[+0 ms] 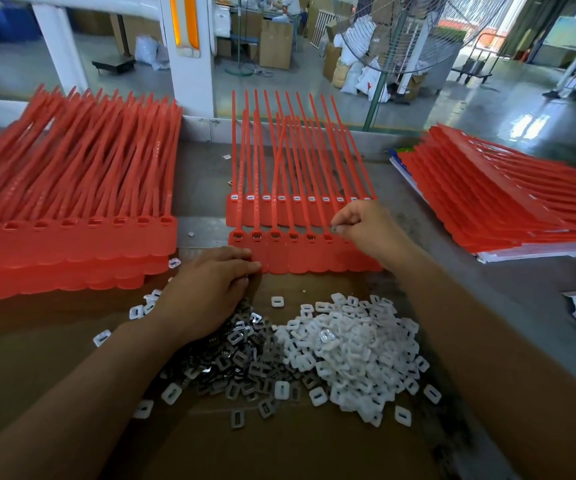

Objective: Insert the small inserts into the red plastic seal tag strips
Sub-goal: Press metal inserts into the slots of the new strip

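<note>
Cardboard bench (279, 452), red strips (300, 258), fan (400, 32) (warehouse floor (487, 98))

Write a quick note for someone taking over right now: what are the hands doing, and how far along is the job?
Left hand presses the near-left corner of the front seal tag strip. Right hand pinches a small insert over its sockets. Grey metal inserts and white plastic inserts lie piled nearer. Done: the rear strip shows white inserts along its row. To do: finish the front strip; its fill is unclear.
</note>
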### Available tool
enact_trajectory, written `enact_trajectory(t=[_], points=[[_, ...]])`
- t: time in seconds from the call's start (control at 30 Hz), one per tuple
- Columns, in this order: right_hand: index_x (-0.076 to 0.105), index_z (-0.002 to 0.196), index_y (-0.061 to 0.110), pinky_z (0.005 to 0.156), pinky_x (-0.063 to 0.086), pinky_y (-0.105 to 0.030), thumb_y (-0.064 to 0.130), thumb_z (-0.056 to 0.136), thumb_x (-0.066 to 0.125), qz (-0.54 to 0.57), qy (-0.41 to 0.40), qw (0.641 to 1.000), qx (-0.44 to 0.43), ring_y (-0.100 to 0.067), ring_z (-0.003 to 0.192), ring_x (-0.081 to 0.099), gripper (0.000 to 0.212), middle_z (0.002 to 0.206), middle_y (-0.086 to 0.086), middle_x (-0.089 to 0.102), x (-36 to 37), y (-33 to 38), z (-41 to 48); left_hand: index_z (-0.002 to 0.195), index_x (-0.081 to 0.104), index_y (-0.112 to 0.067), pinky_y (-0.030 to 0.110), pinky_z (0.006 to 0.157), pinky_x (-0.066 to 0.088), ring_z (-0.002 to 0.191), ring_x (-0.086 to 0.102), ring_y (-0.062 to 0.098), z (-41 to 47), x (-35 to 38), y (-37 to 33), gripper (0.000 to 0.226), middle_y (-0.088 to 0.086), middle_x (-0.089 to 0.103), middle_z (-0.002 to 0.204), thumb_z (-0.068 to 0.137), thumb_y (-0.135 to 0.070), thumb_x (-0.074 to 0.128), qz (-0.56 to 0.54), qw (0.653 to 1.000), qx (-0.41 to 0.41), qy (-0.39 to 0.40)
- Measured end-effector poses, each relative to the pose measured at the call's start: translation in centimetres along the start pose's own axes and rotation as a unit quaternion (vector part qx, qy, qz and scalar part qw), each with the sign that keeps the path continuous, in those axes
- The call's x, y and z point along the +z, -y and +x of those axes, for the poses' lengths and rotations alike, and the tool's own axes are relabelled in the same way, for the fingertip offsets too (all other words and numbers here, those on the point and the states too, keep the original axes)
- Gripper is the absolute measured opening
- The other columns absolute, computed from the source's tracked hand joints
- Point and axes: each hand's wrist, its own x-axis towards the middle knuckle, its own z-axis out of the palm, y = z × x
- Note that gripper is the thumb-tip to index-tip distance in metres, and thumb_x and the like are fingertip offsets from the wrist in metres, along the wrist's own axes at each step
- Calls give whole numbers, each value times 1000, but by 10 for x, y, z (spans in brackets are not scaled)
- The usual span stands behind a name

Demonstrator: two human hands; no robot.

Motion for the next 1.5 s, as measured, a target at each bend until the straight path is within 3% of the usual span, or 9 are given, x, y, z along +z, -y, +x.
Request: enact_trajectory(t=[0.17, 0.43, 0.63, 0.73, 0.87, 1.07, 1.3, 1.37, 1.5], points=[[69, 92, 10, 71, 40, -21, 2, 83, 60, 2, 14, 1000, 12, -6, 75, 53, 15, 81, 2, 60, 8, -6, 8, 122, 57, -23, 30, 107, 29, 126, 39, 13, -1, 1, 1, 33, -6, 47, 136, 91, -17, 47, 2, 1000, 5, -7], [70, 91, 11, 83, 47, -29, 3, 84, 59, -32, 39, 998, 28, -17, 94, 61, 16, 98, -7, 69, 12, -6, 12, 123, 56, -23, 27, 105, 27, 126, 39, 12, 0, 2, 1, 34, -6, 46, 136, 91, -17, 47, 10, 1000, 6, -8], [70, 87, 12, 81, 46, -27, 2, 81, 62, -23, 35, 997, 61, -13, 90, 58, 14, 100, -6, 68, 14, -4, 14, 123, 56, -23, 29, 105, 27, 126, 39, 13, -1, 1, 1, 34, -6, 46, 136, 91, -16, 46, 10, 1000, 8, -8], [67, 74, 16, 74, 40, -24, -1, 79, 64, 0, 29, 997, 77, -9, 82, 53, 17, 99, -6, 68, 13, -2, 14, 123, 56, -24, 29, 106, 28, 126, 38, 13, -1, 1, 0, 34, -7, 45, 137, 92, -17, 46, 12, 1000, 7, -6], [60, 62, 21, 74, 41, -26, -2, 77, 64, 15, 22, 995, 93, -13, 89, 56, 27, 100, -7, 68, 12, 0, 15, 124, 55, -24, 30, 107, 28, 127, 37, 12, -2, 0, 0, 34, -8, 44, 137, 92, -18, 45, 9, 1000, 4, -4], [61, 68, 21, 75, 38, -26, 1, 80, 63, 23, 30, 995, 93, -10, 86, 52, 23, 100, -4, 65, 12, -2, 15, 124, 55, -24, 31, 107, 28, 127, 37, 12, -1, 0, 0, 34, -7, 45, 137, 92, -18, 45, 10, 1000, 3, -5], [67, 90, 12, 70, 39, -19, -1, 83, 58, 99, 24, 990, 98, -5, 78, 51, 17, 91, 1, 61, 8, -6, 11, 123, 56, -23, 29, 106, 27, 126, 39, 14, 0, 0, -1, 33, -5, 46, 136, 91, -16, 47, 7, 1000, 7, -8], [67, 93, 11, 60, 37, -13, -1, 83, 58, 130, 14, 988, 85, 0, 71, 51, 18, 87, 2, 60, 4, -5, 6, 122, 57, -22, 28, 106, 27, 125, 40, 14, 0, 0, -1, 33, -4, 47, 135, 91, -15, 48, 3, 1000, 7, -10], [66, 90, 15, 63, 38, -8, 5, 82, 63, 98, 25, 995, 11, 2, 73, 53, 13, 79, 10, 59, -1, 9, -8, 122, 57, -21, 30, 107, 29, 125, 40, 14, 0, 0, 0, 33, -4, 48, 135, 91, -14, 48, 3, 1000, 9, -9]])
